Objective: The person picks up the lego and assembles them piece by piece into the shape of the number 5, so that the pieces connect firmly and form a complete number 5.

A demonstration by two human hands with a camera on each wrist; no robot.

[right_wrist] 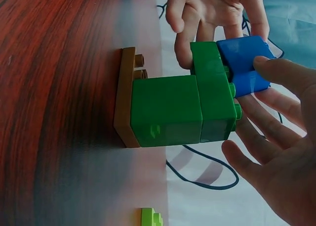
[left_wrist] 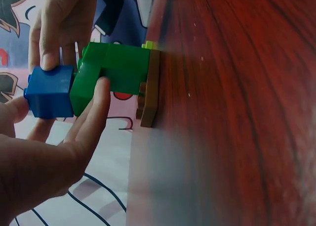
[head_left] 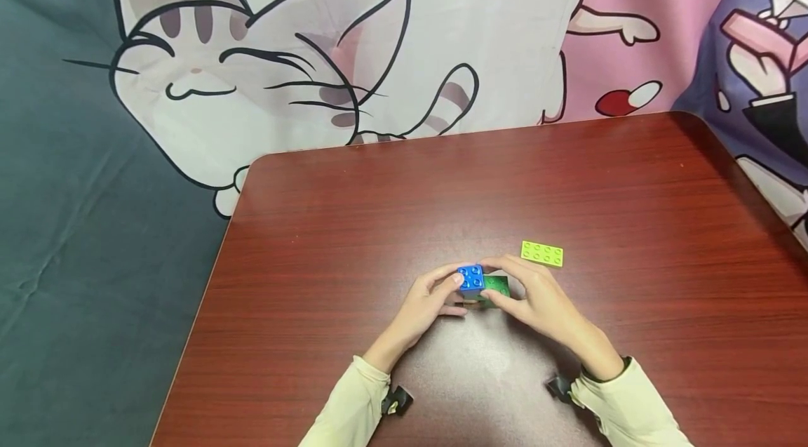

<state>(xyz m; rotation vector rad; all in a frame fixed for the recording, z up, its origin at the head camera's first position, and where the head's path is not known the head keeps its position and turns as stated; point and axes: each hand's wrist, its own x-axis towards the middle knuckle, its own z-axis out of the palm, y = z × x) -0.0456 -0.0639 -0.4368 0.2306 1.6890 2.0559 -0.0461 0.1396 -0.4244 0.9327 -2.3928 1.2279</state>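
Note:
A blue brick (head_left: 470,277) sits at the left half of a stack's top, slightly tilted in the right wrist view. Below it are a wide green brick (right_wrist: 211,100), a green block (right_wrist: 165,112) and a brown base plate (right_wrist: 124,105) standing on the table. My left hand (head_left: 434,298) has its thumb on the blue brick's studs, and one of its fingers reaches along the wide green brick. With thumb and forefinger, my right hand (head_left: 538,298) pinches the blue brick from the near and far sides. Bare studs show on the wide green brick's right half.
A lime green brick (head_left: 541,253) with several studs lies on the dark red wooden table (head_left: 379,208), just beyond my right hand. Behind the table hangs a cloth (head_left: 505,12) with cartoon prints. Black straps with small devices (head_left: 398,401) are on both wrists.

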